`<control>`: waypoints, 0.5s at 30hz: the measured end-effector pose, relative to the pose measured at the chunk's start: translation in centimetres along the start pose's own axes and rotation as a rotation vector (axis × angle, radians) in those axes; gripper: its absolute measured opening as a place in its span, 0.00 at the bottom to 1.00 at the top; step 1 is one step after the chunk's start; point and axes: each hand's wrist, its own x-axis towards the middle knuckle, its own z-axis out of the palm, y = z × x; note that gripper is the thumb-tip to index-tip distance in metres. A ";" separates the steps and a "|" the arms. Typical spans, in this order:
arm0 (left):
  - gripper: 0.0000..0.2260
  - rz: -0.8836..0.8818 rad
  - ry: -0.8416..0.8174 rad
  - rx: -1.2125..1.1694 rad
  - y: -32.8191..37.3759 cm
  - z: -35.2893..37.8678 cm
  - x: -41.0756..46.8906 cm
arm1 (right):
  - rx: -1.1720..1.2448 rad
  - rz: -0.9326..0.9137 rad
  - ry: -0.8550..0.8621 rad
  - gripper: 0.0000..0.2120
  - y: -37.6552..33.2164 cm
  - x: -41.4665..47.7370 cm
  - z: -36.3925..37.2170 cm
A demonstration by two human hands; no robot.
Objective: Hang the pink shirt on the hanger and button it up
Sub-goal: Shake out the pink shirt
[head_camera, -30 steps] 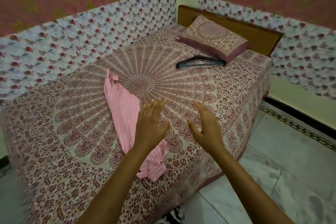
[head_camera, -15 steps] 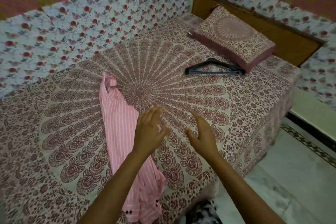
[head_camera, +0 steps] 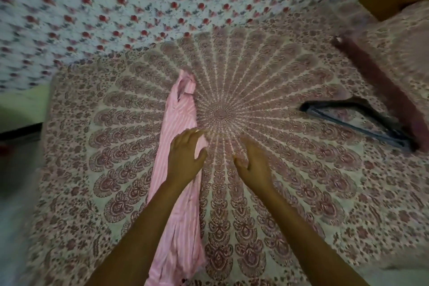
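While pink shirt (head_camera: 178,169) lies lengthwise, collar away, both hands' fingers (head_camera: 193,133) spread, empty.

Bed (head_camera: 301,193), mandala-print cover; pink shirt (head_camera: 178,109) bunched lengthwise left of centre; black hanger (head_camera: 362,121) flat beside pillow (head_camera: 399,49).

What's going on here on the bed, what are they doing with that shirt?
A person is reaching both bare hands over a patterned bedspread. The left hand is open above the pink shirt, which lies bunched lengthwise; the right hand is open beside it. The black hanger lies untouched near the pillow. Nothing is hung or buttoned yet.
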 end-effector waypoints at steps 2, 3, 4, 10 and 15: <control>0.24 -0.050 0.000 0.006 -2.1 0.5 1.6 | -0.017 -0.019 -0.048 0.29 0.0 2.3 1.7; 0.24 -0.072 -0.004 0.006 -3.1 0.8 2.5 | -0.025 -0.016 -0.071 0.29 0.1 3.5 2.6; 0.24 -0.089 -0.007 0.000 -4.2 1.1 3.4 | -0.026 -0.016 -0.096 0.29 0.2 4.6 3.5; 0.21 -0.247 -0.021 -0.068 -11.5 3.9 10.3 | 0.019 -0.017 -0.176 0.25 1.1 12.0 10.7; 0.17 -0.293 -0.007 -0.138 -15.8 6.8 16.5 | 0.026 0.007 -0.197 0.23 1.5 17.8 15.6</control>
